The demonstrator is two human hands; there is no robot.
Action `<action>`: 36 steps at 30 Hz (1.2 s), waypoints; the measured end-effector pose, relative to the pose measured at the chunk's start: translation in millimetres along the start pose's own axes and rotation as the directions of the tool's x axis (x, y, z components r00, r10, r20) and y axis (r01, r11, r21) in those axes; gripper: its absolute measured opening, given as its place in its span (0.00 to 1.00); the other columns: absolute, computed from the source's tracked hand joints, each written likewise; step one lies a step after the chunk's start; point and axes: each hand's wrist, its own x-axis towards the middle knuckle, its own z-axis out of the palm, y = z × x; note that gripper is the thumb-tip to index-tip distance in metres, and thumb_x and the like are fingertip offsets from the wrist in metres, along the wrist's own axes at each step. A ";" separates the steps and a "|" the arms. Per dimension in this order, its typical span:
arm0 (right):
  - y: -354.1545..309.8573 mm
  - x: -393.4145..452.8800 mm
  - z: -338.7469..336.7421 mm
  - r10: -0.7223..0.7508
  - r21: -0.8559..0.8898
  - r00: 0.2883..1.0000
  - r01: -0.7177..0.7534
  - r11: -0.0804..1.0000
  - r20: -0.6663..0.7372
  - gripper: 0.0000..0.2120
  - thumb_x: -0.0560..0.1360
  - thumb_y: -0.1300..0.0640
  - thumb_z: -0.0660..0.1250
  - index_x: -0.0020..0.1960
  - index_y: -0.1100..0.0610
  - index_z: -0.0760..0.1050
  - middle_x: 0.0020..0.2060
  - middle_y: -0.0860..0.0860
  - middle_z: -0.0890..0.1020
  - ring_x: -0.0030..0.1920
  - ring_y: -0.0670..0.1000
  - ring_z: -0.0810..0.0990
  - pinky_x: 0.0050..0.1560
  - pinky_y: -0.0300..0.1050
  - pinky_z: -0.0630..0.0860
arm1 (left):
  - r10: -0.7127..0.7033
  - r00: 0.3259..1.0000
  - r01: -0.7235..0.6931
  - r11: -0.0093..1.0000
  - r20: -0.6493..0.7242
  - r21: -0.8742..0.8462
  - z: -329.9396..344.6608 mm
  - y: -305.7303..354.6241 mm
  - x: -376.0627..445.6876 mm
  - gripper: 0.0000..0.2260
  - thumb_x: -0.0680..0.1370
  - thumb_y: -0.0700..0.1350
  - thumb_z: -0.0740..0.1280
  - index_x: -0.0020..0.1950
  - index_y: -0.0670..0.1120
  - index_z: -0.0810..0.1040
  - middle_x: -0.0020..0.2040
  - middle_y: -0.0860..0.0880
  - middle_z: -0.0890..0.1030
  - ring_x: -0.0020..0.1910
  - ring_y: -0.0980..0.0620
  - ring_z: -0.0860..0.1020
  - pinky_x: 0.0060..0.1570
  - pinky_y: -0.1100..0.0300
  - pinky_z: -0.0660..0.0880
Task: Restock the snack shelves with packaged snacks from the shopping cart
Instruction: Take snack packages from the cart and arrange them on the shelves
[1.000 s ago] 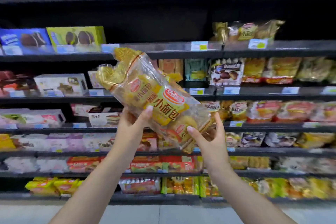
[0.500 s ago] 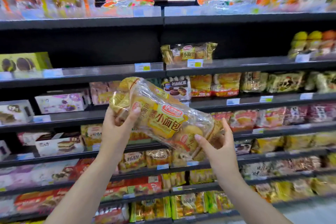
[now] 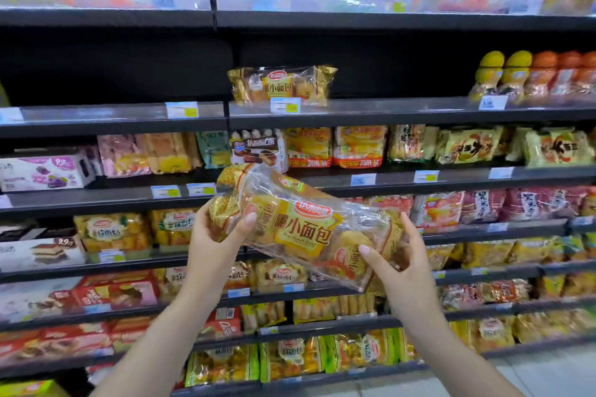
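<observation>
I see the bread bag [image 3: 303, 229] held tilted in front of the shelves [image 3: 387, 113], my left hand [image 3: 216, 235] gripping its upper end and my right hand [image 3: 396, 264] pinching its lower end.

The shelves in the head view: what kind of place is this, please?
Most likely a supermarket or convenience-store snack aisle. Long dark shelves carry rows of packaged snacks, price tags line their front edges, and both hands hold a bag of small breads matching one already shelved.
</observation>
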 end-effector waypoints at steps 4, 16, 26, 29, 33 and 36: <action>15.9 13.2 -18.2 0.041 -0.040 0.998 -0.042 0.998 -0.038 0.41 0.66 0.40 0.71 0.74 0.36 0.55 0.72 0.41 0.63 0.70 0.47 0.63 0.68 0.53 0.65 | -0.037 0.999 0.035 0.995 0.013 0.091 22.1 -14.8 5.7 0.45 0.64 0.61 0.73 0.77 0.58 0.56 0.68 0.56 0.67 0.64 0.54 0.70 0.59 0.57 0.71; 38.1 81.5 -38.2 0.041 -0.123 0.996 -0.051 0.991 -0.081 0.42 0.65 0.35 0.68 0.74 0.35 0.53 0.73 0.40 0.62 0.72 0.46 0.62 0.70 0.52 0.65 | -0.013 0.989 -0.015 0.982 0.144 0.188 92.2 -48.3 67.8 0.37 0.69 0.65 0.69 0.75 0.60 0.61 0.71 0.56 0.67 0.67 0.55 0.69 0.65 0.50 0.71; 6.3 181.9 -31.5 -0.138 -0.234 0.985 0.111 0.966 -0.102 0.49 0.64 0.43 0.74 0.75 0.36 0.47 0.67 0.29 0.56 0.67 0.36 0.57 0.67 0.42 0.59 | 0.154 0.972 -0.171 0.981 0.176 0.087 135.7 -17.4 160.2 0.35 0.68 0.64 0.70 0.73 0.60 0.64 0.62 0.62 0.74 0.56 0.69 0.73 0.55 0.66 0.74; -3.2 210.3 -27.9 -0.211 -0.220 0.975 0.189 0.957 -0.077 0.49 0.64 0.43 0.74 0.75 0.35 0.47 0.62 0.22 0.55 0.66 0.33 0.58 0.65 0.38 0.60 | 0.216 0.964 -0.228 0.971 0.152 0.066 136.5 -10.2 180.8 0.38 0.65 0.69 0.71 0.71 0.61 0.65 0.62 0.62 0.75 0.61 0.61 0.76 0.62 0.51 0.75; -18.7 250.3 -23.6 -0.298 -0.162 0.954 0.288 0.944 -0.039 0.47 0.62 0.43 0.74 0.74 0.34 0.50 0.67 0.30 0.61 0.66 0.36 0.65 0.64 0.38 0.65 | 0.286 0.955 -0.291 0.954 0.077 0.070 140.6 9.1 200.2 0.38 0.65 0.68 0.73 0.72 0.61 0.65 0.65 0.60 0.75 0.63 0.58 0.75 0.62 0.47 0.75; -33.9 279.9 -23.3 -0.368 -0.128 0.930 0.366 0.922 0.008 0.47 0.61 0.41 0.74 0.72 0.32 0.50 0.62 0.24 0.62 0.64 0.32 0.66 0.62 0.35 0.67 | 0.310 0.951 -0.310 0.945 0.019 0.101 143.2 21.0 216.0 0.34 0.63 0.71 0.72 0.66 0.71 0.66 0.68 0.58 0.73 0.67 0.56 0.72 0.65 0.47 0.72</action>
